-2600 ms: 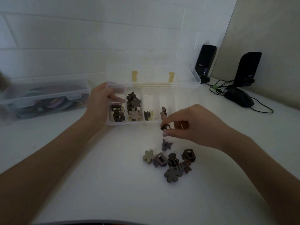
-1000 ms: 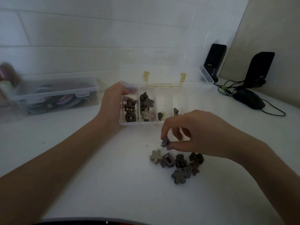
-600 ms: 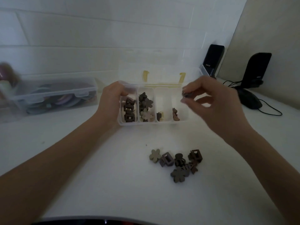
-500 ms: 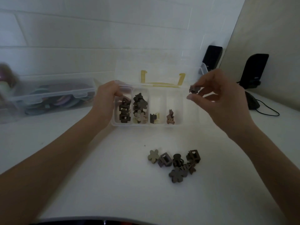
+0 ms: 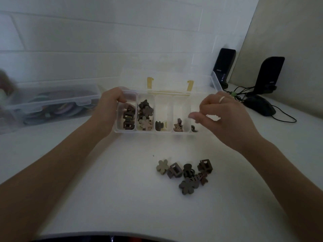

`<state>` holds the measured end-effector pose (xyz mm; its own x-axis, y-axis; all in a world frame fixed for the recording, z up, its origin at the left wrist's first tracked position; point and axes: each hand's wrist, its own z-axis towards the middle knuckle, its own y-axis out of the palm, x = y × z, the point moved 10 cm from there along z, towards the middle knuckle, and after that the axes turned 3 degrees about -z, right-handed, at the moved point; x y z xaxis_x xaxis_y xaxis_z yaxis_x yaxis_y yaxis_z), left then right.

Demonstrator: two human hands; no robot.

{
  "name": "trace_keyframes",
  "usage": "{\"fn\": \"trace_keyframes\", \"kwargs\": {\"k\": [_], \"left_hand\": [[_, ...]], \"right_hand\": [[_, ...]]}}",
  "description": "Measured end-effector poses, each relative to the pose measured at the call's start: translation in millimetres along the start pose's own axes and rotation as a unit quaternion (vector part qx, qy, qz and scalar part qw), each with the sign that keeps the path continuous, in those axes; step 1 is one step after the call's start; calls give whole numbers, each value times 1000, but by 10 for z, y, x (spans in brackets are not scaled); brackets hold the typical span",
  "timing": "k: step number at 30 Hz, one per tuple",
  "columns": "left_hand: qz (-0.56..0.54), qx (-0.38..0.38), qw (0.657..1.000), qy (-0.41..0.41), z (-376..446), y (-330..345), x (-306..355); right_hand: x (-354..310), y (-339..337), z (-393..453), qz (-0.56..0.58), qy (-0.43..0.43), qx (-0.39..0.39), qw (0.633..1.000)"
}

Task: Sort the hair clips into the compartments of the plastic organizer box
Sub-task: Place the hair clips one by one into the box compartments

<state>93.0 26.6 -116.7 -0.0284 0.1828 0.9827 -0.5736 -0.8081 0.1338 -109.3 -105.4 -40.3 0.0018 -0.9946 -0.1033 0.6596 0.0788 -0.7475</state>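
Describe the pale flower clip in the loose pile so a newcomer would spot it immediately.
Start at the clear plastic organizer box on the white table; nearer the camera sits a loose pile of dark hair clips. The beige flower-shaped clip lies at its left end, beside a square purple-brown clip. It is the pile's only pale piece.

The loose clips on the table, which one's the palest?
The flower clip at the left end of the pile: it is pale beige, while the others beside it are dark brown or purplish.
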Motion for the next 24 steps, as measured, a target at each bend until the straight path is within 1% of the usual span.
{"fn": "trace_keyframes", "kwargs": {"k": [1, 2, 3, 5, 6, 7, 8, 10, 12, 14, 17, 20, 24], "left_hand": [[1, 2, 1000, -2, -3, 3, -2], [1, 3, 1000, -4, -11, 6, -6], [3, 5, 1000, -6, -12, 1, -10], [8, 7, 1000, 0, -15, 1, -2], [9, 9, 1000, 4, -8, -2, 5], [11, 13, 1000, 8, 1, -13, 9], [12, 16, 1000, 9, 10, -27, 7], [14, 19, 1000, 6, 24, -49, -5], [19, 19, 1000, 12, 37, -56, 1], [21, 17, 999, 19, 39, -58, 15], [33, 20, 999, 27, 37, -73, 32], [36, 22, 999, 30, 37, -76, 41], [43, 25, 998, 29, 25, -75, 38]], "right_hand": [[-31, -10, 10, 23, 6, -7, 1000], [-76, 3, 19, 55, 15, -30, 998], [-135, 53, 20, 98, 23, -70, 992], [-304, 254, -47, 176, 34, -193, 965], [-379, 363, -112, 186, 36, -254, 949], [-435, 457, -173, 179, 32, -298, 937], [-479, 525, -214, 162, 22, -324, 932], [-556, 610, -267, 135, -2, -345, 929], [-613, 658, -318, 132, -14, -360, 923], [-655, 675, -336, 135, -22, -361, 923], [-666, 654, -305, 97, -34, -347, 932], [-568, 587, -262, 99, -6, -340, 935], [-488, 575, -286, 81, 15, -362, 929]]}}
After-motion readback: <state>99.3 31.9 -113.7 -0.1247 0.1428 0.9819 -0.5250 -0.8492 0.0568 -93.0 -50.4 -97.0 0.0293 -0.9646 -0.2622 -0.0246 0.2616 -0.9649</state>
